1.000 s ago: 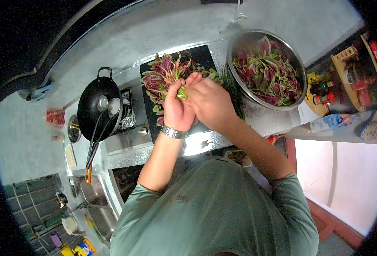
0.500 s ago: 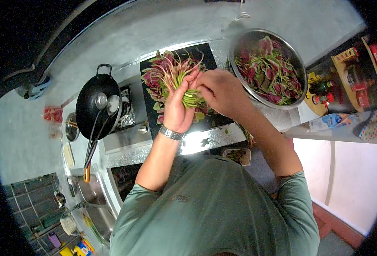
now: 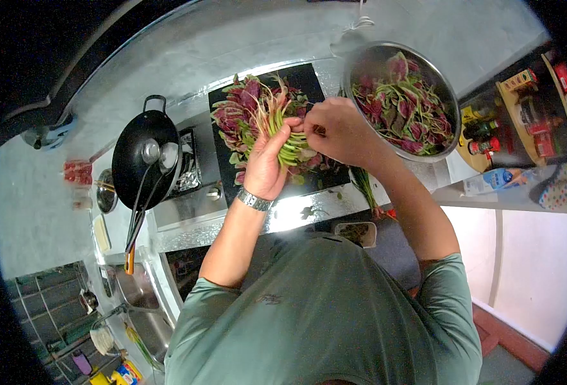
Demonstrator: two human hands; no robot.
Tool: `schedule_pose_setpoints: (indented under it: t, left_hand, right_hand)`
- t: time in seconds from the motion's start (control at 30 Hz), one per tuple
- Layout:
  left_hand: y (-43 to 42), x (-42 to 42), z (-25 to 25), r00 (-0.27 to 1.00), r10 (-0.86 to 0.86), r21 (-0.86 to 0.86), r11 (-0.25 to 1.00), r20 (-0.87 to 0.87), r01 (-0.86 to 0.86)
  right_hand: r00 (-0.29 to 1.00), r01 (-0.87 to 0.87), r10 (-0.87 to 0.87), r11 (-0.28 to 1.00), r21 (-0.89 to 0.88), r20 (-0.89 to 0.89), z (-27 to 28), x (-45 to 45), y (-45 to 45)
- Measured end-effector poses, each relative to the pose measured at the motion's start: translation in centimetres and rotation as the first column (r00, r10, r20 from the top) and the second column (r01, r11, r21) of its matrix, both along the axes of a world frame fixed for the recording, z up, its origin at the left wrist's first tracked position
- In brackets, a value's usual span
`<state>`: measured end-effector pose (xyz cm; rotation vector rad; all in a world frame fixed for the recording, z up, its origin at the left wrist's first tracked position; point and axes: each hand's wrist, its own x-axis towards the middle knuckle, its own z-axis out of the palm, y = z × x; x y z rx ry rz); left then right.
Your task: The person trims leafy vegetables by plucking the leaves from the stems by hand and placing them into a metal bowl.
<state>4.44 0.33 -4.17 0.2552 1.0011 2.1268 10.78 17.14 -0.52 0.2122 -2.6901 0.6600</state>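
My left hand point(image 3: 265, 165) is closed around a bunch of red amaranth stems point(image 3: 292, 153), with pale roots pointing up and away. Close by on its right, my right hand point(image 3: 338, 131) has curled, pinched fingers at the edge of the bunch; what they grip is hidden. Under both hands, a pile of red-and-green amaranth leaves point(image 3: 232, 119) lies on a black board point(image 3: 229, 183). To the right of my right hand stands a large steel bowl point(image 3: 450, 96) holding loose amaranth leaves point(image 3: 408, 115).
A black wok point(image 3: 129, 147) with two long-handled ladles sits on the stove at left. Spring onions point(image 3: 363, 186) lie at the counter's front edge, above a small container point(image 3: 357, 233). A sink point(image 3: 148, 321) is at lower left; shelves with jars point(image 3: 485, 146) stand at right.
My right hand has shifted slightly right, apart from my left palm, and its fingers have curled in. The spring onions behind it show more. My left hand keeps hold of the bunch.
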Motion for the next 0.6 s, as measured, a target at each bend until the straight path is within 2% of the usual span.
schedule_pose_setpoints:
  t: [0.03,0.17,0.23,0.27,0.33,0.37,0.43,0.6]
  left_hand:
    - [0.0,0.0,-0.1,0.999,0.028,-0.055,0.998,-0.031,-0.029]
    - [-0.3,0.0,-0.2,0.999,-0.023,-0.138,0.99,-0.047,0.017]
    - [-0.1,0.1,-0.4,0.98,0.025,-0.234,0.97,-0.198,-0.072]
    - [-0.1,0.1,-0.5,0.98,0.025,-0.234,0.97,-0.198,-0.072]
    - [-0.2,0.1,-0.6,0.985,0.057,-0.214,0.973,-0.161,-0.091]
    - [-0.3,0.0,-0.8,0.985,0.058,-0.214,0.973,-0.161,-0.092]
    - [-0.3,-0.2,-0.9,0.985,0.093,-0.179,0.977,-0.146,-0.119]
    - [-0.3,-0.2,-0.9,0.991,0.132,-0.133,0.982,0.001,-0.131]
  right_hand:
    - [0.999,-0.012,0.012,1.0,0.017,-0.047,-0.3,-0.1,0.3]
    - [0.999,-0.035,0.035,0.999,-0.004,-0.007,-0.8,-0.3,1.2]
    - [0.997,-0.067,0.064,0.993,-0.1,-0.03,-1.1,-0.6,1.6]
    - [0.998,-0.067,0.064,0.993,-0.1,-0.03,-1.1,-0.5,1.5]
    - [0.978,0.067,-0.094,0.987,-0.144,-0.188,-0.6,-0.3,0.9]
    - [0.978,0.066,-0.092,0.988,-0.143,-0.188,0.0,0.2,0.6]
    - [0.971,0.109,-0.088,0.991,0.084,-0.223,1.1,1.4,-0.2]
    - [0.98,0.084,-0.075,0.996,0.043,-0.184,-1.5,2.5,-1.0]
